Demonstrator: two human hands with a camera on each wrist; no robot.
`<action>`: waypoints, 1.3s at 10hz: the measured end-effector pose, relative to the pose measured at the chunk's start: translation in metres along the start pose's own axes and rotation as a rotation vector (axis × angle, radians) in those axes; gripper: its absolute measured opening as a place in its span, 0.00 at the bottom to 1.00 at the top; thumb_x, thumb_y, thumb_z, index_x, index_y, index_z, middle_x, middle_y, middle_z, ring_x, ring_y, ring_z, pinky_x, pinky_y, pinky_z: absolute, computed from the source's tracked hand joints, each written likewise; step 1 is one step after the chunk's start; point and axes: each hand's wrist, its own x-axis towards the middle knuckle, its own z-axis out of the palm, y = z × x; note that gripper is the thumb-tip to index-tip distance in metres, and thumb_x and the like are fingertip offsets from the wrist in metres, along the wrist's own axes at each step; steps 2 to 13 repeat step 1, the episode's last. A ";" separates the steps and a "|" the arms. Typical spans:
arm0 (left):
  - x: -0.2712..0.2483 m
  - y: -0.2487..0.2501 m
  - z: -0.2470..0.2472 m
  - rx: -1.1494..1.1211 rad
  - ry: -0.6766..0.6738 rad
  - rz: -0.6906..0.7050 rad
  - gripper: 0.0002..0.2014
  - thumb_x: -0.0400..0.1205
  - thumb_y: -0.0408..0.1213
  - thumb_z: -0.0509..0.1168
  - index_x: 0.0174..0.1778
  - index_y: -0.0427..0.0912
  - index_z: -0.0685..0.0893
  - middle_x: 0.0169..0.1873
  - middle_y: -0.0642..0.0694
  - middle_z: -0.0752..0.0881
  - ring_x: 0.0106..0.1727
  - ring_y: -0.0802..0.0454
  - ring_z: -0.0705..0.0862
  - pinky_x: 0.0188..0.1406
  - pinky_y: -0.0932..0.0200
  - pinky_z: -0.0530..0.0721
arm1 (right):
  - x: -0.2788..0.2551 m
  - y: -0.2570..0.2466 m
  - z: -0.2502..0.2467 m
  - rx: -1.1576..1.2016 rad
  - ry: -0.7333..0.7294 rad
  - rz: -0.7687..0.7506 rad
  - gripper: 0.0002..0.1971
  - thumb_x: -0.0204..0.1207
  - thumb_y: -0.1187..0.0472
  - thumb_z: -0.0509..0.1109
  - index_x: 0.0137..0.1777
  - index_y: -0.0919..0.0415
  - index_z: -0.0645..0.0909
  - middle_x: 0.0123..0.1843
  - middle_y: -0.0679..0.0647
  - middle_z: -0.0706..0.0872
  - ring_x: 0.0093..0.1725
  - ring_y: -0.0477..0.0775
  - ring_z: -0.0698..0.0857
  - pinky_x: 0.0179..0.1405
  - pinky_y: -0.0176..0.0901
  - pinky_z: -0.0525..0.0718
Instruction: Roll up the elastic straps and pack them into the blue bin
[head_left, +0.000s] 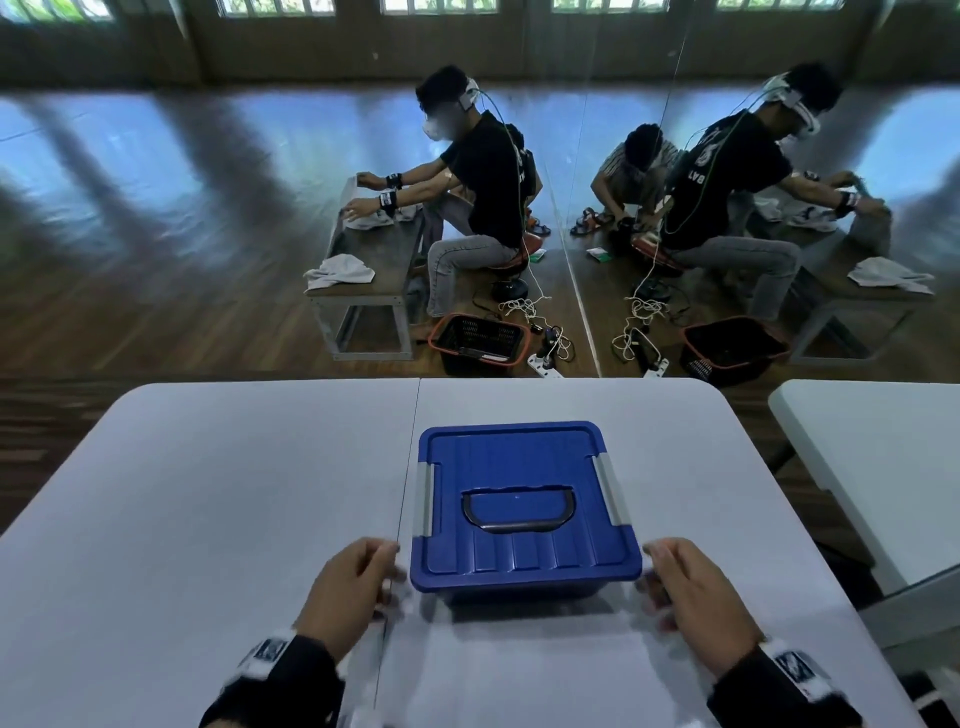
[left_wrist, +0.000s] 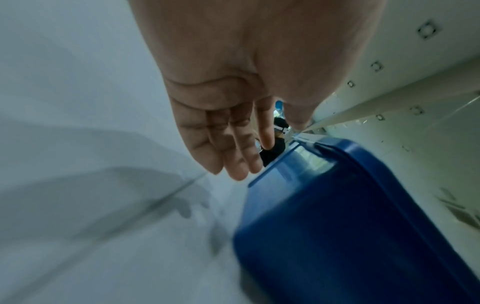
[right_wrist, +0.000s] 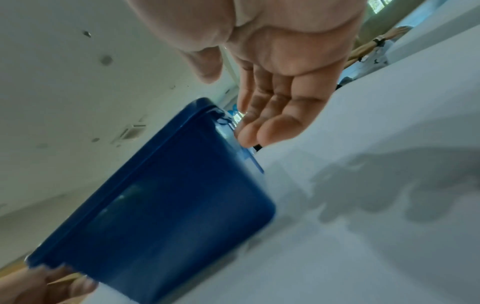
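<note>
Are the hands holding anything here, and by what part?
Nothing is held. The left hand and right hand flank the lidded blue bin, fingers relaxed, gripping nothing.

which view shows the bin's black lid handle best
The head view: the black handle lies flat in the blue bin's lid, fully visible. Both wrist views show only the bin's side walls and rim, not the handle.

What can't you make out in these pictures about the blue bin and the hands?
- Bin contents: the shut lid covers the blue bin in every view, and no straps show.
- Contact: blur in the head view hides whether the left hand and right hand touch it.
- Side latches: too blurred in both wrist views.
</note>
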 end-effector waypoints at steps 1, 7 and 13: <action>-0.040 -0.030 -0.021 0.153 -0.037 -0.050 0.13 0.85 0.49 0.67 0.45 0.43 0.88 0.37 0.46 0.93 0.34 0.50 0.89 0.37 0.60 0.84 | -0.031 0.029 -0.017 -0.148 -0.056 0.091 0.08 0.84 0.55 0.65 0.48 0.56 0.81 0.31 0.53 0.89 0.28 0.48 0.81 0.33 0.49 0.83; -0.040 -0.030 -0.021 0.153 -0.037 -0.050 0.13 0.85 0.49 0.67 0.45 0.43 0.88 0.37 0.46 0.93 0.34 0.50 0.89 0.37 0.60 0.84 | -0.031 0.029 -0.017 -0.148 -0.056 0.091 0.08 0.84 0.55 0.65 0.48 0.56 0.81 0.31 0.53 0.89 0.28 0.48 0.81 0.33 0.49 0.83; -0.040 -0.030 -0.021 0.153 -0.037 -0.050 0.13 0.85 0.49 0.67 0.45 0.43 0.88 0.37 0.46 0.93 0.34 0.50 0.89 0.37 0.60 0.84 | -0.031 0.029 -0.017 -0.148 -0.056 0.091 0.08 0.84 0.55 0.65 0.48 0.56 0.81 0.31 0.53 0.89 0.28 0.48 0.81 0.33 0.49 0.83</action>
